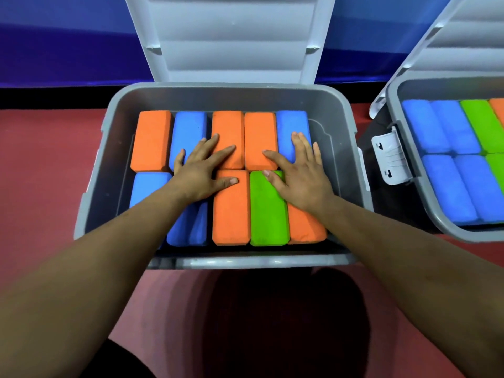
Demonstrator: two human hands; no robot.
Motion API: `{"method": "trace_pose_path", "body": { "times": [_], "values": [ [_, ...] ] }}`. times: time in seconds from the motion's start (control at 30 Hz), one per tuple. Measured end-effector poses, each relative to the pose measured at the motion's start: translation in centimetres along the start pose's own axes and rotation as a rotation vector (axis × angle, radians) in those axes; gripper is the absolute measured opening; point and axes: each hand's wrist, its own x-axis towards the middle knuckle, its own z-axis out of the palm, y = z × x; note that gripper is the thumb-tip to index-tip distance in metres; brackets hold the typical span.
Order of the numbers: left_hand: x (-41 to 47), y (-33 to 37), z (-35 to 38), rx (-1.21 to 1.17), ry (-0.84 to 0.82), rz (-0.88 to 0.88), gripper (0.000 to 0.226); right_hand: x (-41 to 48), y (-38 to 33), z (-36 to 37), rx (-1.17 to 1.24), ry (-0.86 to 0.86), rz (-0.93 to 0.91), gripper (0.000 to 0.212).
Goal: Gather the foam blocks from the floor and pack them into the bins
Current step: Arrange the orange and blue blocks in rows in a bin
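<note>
Flat and spread wide, both hands press down on foam and curl round nothing. The left hand point(203, 170) lies in the middle of the open grey plastic bin point(120, 110), with its fingers across a blue rectangular foam block point(188, 132) and an orange rectangular foam block point(227, 126) in the bin's far row. Its thumb is on a near-row orange foam block point(230, 214). The right hand point(297, 175) lies toward the bin's right side, its fingers on the far-row blue foam block point(293, 121) and its thumb on a green rectangular foam block point(268, 214). The far row holds 5 blocks side by side. The bin's ribbed grey lid point(231, 36) stands up behind it. Right of the bin sits a second grey plastic bin point(394, 105), holding blue and green blocks.
</note>
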Motion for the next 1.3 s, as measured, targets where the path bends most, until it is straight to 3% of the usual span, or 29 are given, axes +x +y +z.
{"method": "trace_pose_path", "body": {
  "times": [0.23, 0.43, 0.6, 0.7, 0.77, 0.87, 0.97, 1.23, 1.3],
  "values": [
    [-0.4, 0.4, 0.3, 0.029, 0.089, 0.003, 0.079, 0.2, -0.3, -0.7, -0.012, -0.066, 0.022, 0.063],
    [0.3, 0.5, -2.3, -0.015, -0.160, -0.038, 0.079, 1.1, -1.3, -2.8, -0.045, -0.221, 0.029, 0.059],
    [-0.4, -0.3, -1.5, -0.003, 0.003, 0.009, 0.097, -0.2, -0.8, -1.4, -0.069, -0.169, 0.043, 0.060],
    [-1.6, -1.5, -0.9, -0.026, 0.022, 0.149, 0.103, -0.5, -0.9, -1.1, -0.063, -0.121, 0.049, 0.068],
    [-2.3, -3.2, -1.3, 0.049, 0.103, 0.187, 0.098, -0.4, -1.0, -1.0, -0.071, -0.118, 0.043, 0.068],
    [-3.3, -6.7, -2.4, 0.164, 0.311, 0.004, 0.088, -0.4, -1.0, -0.8, -0.073, -0.102, 0.046, 0.066],
    [-3.8, -7.4, -1.7, 0.108, 0.259, -0.198, 0.084, -0.3, -1.1, -0.6, -0.073, -0.096, 0.050, 0.066],
    [-3.9, -6.2, -0.7, 0.200, 0.237, -0.143, 0.083, -0.3, -1.4, -0.4, -0.068, -0.065, 0.038, 0.066],
    [-3.8, -5.9, -1.1, 0.231, 0.207, -0.166, 0.083, -0.1, -1.5, -0.7, -0.041, -0.124, 0.043, 0.063]
  ]
}}
